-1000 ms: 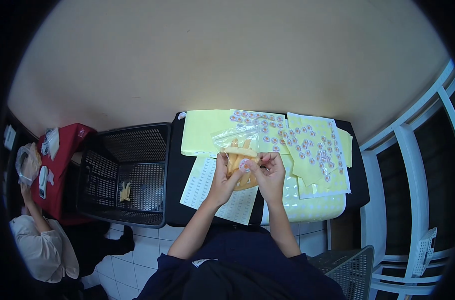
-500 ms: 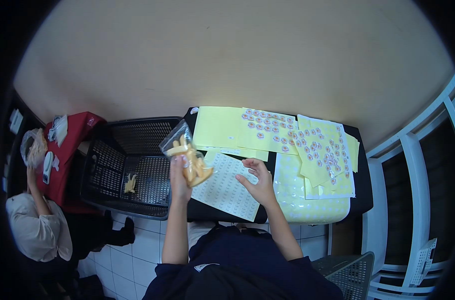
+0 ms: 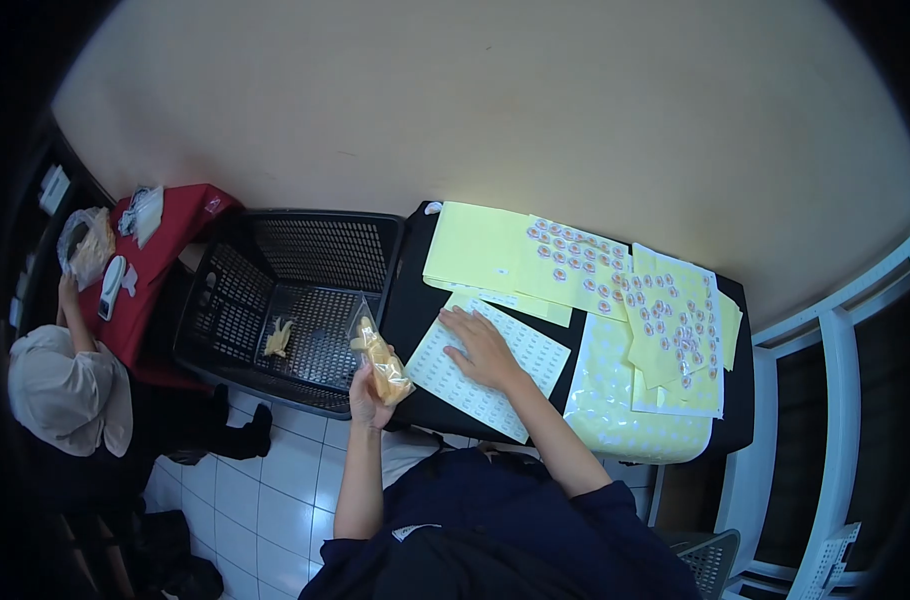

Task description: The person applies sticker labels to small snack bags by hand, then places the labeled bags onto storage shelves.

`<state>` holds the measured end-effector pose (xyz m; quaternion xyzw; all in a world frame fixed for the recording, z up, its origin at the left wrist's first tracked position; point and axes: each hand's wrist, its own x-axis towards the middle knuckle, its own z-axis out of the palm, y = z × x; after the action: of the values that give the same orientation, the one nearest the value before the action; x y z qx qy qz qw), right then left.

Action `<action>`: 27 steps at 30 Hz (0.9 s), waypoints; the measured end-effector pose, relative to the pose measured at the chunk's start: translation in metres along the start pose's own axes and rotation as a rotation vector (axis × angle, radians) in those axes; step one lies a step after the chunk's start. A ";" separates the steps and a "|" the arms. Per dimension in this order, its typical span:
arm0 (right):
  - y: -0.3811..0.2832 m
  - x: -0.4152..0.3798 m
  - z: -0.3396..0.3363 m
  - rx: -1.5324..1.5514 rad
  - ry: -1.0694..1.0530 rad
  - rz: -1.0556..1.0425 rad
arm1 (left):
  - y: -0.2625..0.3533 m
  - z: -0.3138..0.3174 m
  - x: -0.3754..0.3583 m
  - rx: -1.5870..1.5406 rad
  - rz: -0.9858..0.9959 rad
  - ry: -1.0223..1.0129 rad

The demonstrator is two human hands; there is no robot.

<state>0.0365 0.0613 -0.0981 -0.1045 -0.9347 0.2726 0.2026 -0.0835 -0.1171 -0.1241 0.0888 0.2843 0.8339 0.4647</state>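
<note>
My left hand [image 3: 368, 398] grips a clear plastic bag of pale yellow, stick-like pieces [image 3: 386, 372], held upright and tilted between the crate and the table. Flat on a white sheet of small printed labels [image 3: 515, 405] rests my right hand [image 3: 482, 350], its fingers stretched out and apart. Just behind that sheet lie yellow backing sheets [image 3: 475, 245]. Several round orange-and-white stickers [image 3: 573, 250] are on the sheets further right. The print on the labels is too small to read.
A black plastic crate [image 3: 220, 362] stands on the left with a similar small bag [image 3: 278, 338] inside. Beyond it, a person [image 3: 65, 385] handles a plastic bag [image 3: 88, 245] at a red-covered table [image 3: 180, 262], near a white scale [image 3: 113, 285]. White railings [image 3: 837, 400] are at right.
My right hand has come down onto the label sheet, from hovering above it. The bag in my left hand has turned to a narrower side. The whole view has shifted slightly.
</note>
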 end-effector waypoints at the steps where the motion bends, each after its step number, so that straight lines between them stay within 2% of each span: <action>1: 0.001 0.000 0.000 -0.014 0.008 0.015 | -0.001 0.005 -0.001 -0.010 0.009 0.030; 3: 0.001 0.001 0.002 -0.036 0.003 0.031 | -0.002 0.018 -0.003 0.010 0.009 0.079; 8: -0.006 0.009 0.002 -0.116 0.034 0.060 | 0.000 0.002 -0.003 0.201 -0.086 0.086; 10: -0.007 0.009 0.004 -0.125 0.040 0.078 | 0.002 -0.004 -0.004 0.226 -0.059 0.069; 11: -0.007 0.009 0.005 -0.141 0.051 0.085 | 0.004 -0.008 -0.004 0.222 -0.063 0.069; 13: -0.009 0.006 0.008 -0.158 0.058 0.097 | 0.015 -0.001 -0.003 -0.002 -0.123 -0.026; 18: -0.010 0.009 0.007 -0.163 0.078 0.105 | 0.029 0.000 0.013 0.047 -0.124 -0.001; 27: -0.015 0.012 0.004 -0.159 0.061 0.134 | 0.028 -0.004 0.027 -0.111 -0.183 -0.042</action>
<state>0.0222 0.0506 -0.0889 -0.1908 -0.9377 0.2071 0.2032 -0.1209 -0.1079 -0.1151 0.0543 0.2349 0.8004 0.5488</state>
